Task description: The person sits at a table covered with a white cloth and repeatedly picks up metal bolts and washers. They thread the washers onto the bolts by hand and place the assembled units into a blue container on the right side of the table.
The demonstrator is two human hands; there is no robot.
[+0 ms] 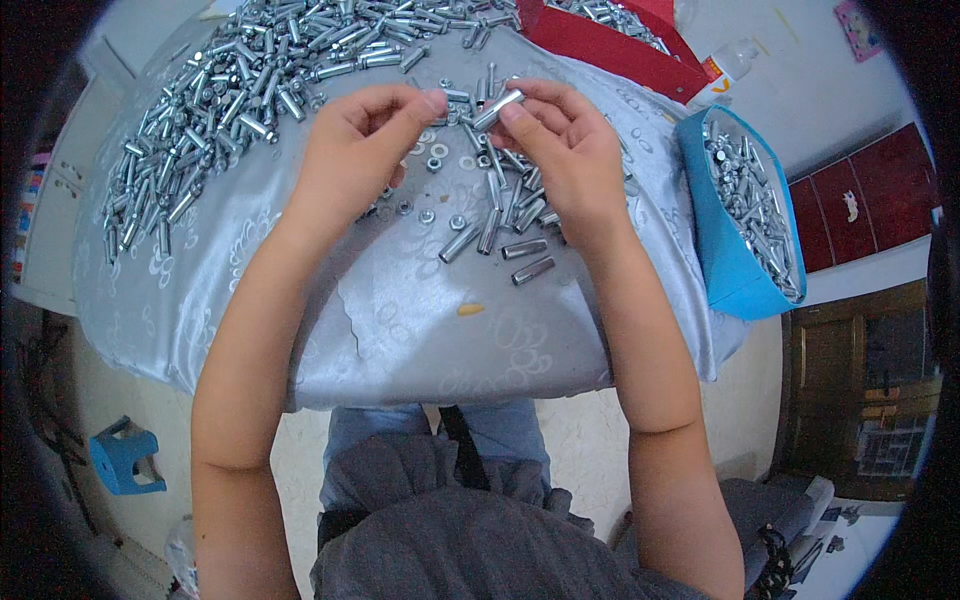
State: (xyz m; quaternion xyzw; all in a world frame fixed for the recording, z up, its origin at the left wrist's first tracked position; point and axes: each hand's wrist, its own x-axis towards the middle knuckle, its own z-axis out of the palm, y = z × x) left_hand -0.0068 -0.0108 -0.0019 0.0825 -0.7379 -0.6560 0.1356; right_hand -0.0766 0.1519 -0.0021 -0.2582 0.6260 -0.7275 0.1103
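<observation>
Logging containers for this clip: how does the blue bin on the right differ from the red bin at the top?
The blue bin sits at the table's right edge, fully in view; the red bin lies at the far edge, cut off by the frame. The blue bin stands tall-walled; the red bin looks lower and flatter. Both hold silvery metal sleeves.

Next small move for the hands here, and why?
Probably bring the left hand across to the free end of the metal sleeve that the right hand holds up. The left fingertips are pinched close beside that end, maybe on a small part, too small to tell, and loose nuts lie just below on the tablecloth.
</observation>
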